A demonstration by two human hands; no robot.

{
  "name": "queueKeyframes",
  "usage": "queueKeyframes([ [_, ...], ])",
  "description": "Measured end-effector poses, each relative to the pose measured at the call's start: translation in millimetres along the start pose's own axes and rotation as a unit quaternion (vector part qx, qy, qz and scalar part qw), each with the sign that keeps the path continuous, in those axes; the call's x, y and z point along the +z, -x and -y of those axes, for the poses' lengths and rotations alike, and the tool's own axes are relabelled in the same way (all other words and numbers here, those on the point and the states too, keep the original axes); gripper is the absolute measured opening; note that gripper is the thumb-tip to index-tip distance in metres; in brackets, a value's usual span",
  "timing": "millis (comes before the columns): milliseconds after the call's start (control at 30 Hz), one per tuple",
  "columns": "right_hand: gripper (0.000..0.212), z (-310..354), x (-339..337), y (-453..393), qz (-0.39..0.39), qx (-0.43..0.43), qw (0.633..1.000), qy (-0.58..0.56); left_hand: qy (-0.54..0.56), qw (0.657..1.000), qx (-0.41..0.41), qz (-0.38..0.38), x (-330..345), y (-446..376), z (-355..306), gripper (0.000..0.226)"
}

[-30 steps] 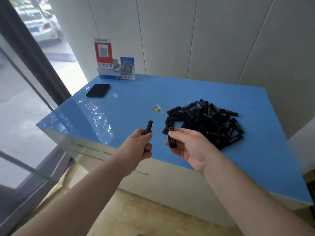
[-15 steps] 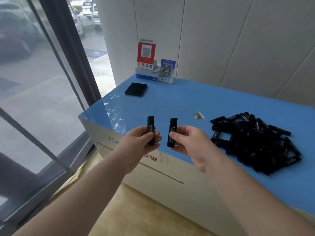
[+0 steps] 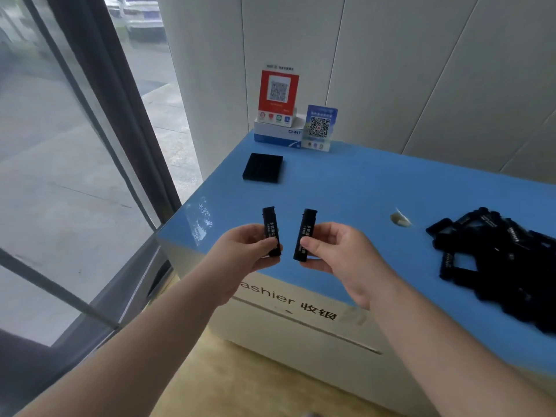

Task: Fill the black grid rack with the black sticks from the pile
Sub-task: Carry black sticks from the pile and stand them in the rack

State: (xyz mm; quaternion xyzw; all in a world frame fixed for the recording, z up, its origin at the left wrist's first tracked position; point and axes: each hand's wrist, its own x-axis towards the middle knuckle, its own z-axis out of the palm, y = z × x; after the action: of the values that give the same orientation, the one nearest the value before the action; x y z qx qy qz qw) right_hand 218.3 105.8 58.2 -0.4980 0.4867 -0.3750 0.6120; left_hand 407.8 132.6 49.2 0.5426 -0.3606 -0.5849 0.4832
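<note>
I see both hands have come away from the pile [image 3: 499,266] toward the worktop's [image 3: 361,188] left front corner. The left hand [image 3: 243,254] and right hand [image 3: 340,254] have each turned their stick [image 3: 271,230] [image 3: 305,234] upright, side by side, nearer the rack [image 3: 263,167].

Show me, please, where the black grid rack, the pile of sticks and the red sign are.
Black grid rack [image 3: 263,167], head view, middle of its top face.
Pile of sticks [image 3: 499,260], head view, middle of the heap.
Red sign [image 3: 278,91], head view, on its printed code square.
</note>
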Motion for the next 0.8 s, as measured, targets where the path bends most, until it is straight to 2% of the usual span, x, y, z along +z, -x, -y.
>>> queueKeyframes([
  [133,0.010,1.6,9.3,-42.5,-0.007,-0.012,1.000,0.020,-0.084,0.996,0.013,0.004,-18.1,-36.0,-9.6,0.014],
  [267,0.009,8.8,16.7,-92.9,0.002,-0.025,0.999,0.036,-0.123,0.992,0.032,-0.002,-36.4,-75.8,-27.6,0.017],
  [467,0.007,21.7,34.3,-162.0,0.013,-0.023,0.997,0.075,-0.166,0.986,0.014,0.004,-64.1,-129.2,-51.5,0.018],
  [800,0.007,23.4,61.6,-249.9,-0.067,-0.014,0.992,0.105,-0.246,0.968,0.049,0.000,-110.2,-241.2,-65.9,0.021],
])
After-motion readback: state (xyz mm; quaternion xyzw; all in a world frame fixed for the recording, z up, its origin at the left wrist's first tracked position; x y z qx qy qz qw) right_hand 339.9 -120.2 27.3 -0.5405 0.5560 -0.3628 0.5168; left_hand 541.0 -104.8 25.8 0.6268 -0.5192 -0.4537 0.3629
